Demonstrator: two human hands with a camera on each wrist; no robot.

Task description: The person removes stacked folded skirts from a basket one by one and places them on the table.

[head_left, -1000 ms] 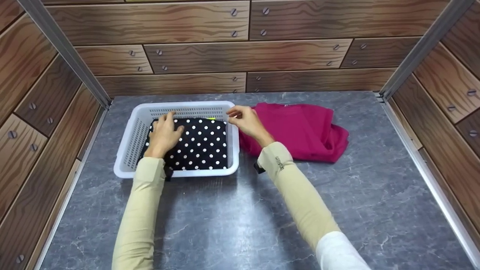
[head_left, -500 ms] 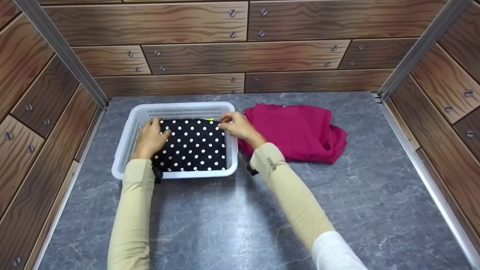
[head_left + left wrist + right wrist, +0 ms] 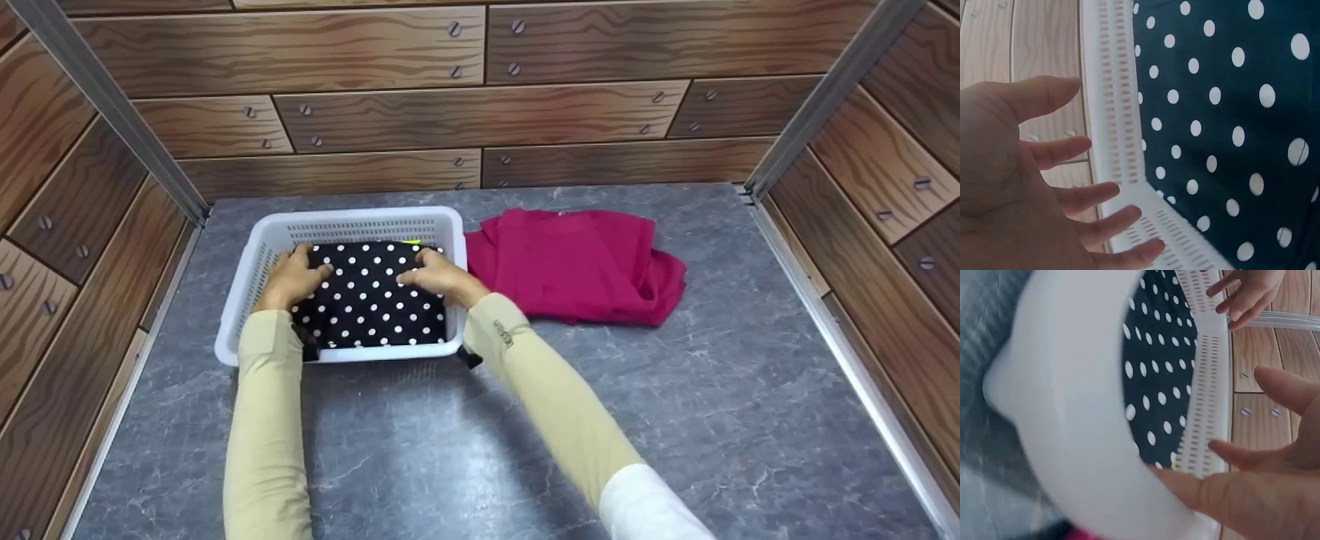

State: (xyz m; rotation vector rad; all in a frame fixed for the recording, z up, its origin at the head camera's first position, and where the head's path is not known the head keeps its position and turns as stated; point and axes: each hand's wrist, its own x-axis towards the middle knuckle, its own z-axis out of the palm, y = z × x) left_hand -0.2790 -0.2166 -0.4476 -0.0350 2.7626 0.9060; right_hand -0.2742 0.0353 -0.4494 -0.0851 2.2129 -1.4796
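Flanking dotted black cloth [image 3: 375,296] in white basket [image 3: 360,214]: left hand [image 3: 286,279], right hand [image 3: 442,277], fingers [image 3: 1095,193] spread wide

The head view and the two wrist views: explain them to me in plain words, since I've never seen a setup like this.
There is no machine here, only a person's bare left hand and right hand. The head view comes from a camera worn on the head, looking forward and down. The other two come from a camera on each wrist, watching that hand up close. On the grey marbled surface sits a white basket with a black polka-dot cloth inside; a magenta cloth lies to its right. Neither hand appears to grip anything: the wrist views show spread fingers. Whether they touch the dotted cloth is hard to tell.
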